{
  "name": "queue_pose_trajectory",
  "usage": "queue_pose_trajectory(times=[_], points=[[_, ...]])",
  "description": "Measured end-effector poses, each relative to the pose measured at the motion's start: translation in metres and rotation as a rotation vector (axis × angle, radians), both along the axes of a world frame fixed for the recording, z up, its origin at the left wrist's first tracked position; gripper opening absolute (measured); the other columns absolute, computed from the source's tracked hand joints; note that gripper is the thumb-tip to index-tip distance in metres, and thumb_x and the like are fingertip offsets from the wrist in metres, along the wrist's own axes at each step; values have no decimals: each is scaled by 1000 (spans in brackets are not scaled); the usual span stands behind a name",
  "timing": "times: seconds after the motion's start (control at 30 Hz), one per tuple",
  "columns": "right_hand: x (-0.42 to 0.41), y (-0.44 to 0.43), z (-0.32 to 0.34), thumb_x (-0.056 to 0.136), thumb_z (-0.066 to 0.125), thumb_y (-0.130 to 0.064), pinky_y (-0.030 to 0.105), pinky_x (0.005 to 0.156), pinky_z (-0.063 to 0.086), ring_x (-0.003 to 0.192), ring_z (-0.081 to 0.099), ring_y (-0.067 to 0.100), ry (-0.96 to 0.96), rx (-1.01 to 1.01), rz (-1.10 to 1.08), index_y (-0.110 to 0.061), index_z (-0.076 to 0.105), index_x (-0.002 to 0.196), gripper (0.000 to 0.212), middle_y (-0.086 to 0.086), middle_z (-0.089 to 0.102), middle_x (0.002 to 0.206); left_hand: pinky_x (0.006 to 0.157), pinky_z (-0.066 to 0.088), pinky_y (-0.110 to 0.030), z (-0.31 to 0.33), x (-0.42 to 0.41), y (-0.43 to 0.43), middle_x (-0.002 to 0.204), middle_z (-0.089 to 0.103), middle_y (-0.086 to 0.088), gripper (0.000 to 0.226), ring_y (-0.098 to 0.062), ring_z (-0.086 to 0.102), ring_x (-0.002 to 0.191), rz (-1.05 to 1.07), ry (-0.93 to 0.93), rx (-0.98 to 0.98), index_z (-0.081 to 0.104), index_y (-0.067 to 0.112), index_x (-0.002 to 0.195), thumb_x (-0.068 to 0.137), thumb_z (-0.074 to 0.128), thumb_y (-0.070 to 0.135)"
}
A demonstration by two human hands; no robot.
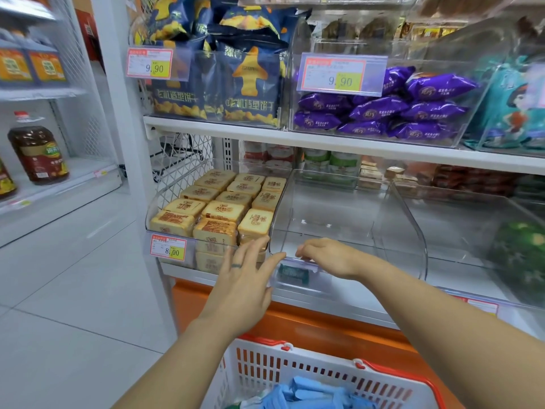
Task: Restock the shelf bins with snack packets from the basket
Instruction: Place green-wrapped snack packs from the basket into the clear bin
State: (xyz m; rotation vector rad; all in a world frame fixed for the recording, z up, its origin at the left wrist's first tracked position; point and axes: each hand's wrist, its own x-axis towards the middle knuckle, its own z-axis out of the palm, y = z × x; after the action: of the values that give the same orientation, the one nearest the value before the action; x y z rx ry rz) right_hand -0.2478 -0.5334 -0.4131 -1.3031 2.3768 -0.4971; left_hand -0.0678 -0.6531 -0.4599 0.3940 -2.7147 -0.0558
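Head view: left hand [244, 278] flat-fingered near price tag [168, 250] "8,00", right hand [327, 256] gripping empty bin [348, 214] by its rim.

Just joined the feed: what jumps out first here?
An empty clear bin sits centre frame, beside a bin full of toast packets. The right hand curls over its front lip; the left hand reaches flat beside it. The basket below holds blue packets.
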Motion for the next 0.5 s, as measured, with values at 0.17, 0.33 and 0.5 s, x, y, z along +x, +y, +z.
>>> queue_pose_trajectory(times=[0.17,0.33,0.5], points=[[20,30,6,100,50,-32,27,88,43,102,55,9,239,-424,-50,-21,68,111,24,-10,66,107,122,13,-51,2,9,1,154,31,-4,64,-25,30,144,-53,74,-78,38,32,147,89,64,26],[53,99,-24,92,57,-26,22,82,45,91,58,6,328,-589,-1,-24,70,100,15,-16,65,93,104,38,-41,-9,23,24,122,57,1,43,-23,56,108,-283,28,-209,59,24,125,83,63,18],[63,166,-107,92,59,-24,32,79,50,85,62,10,97,-110,-43,-26,69,99,12,-12,66,92,99,42,-39,-65,39,81,133,54,2,39,-25,57,116,-289,-510,-29,50,28,135,97,49,26]])
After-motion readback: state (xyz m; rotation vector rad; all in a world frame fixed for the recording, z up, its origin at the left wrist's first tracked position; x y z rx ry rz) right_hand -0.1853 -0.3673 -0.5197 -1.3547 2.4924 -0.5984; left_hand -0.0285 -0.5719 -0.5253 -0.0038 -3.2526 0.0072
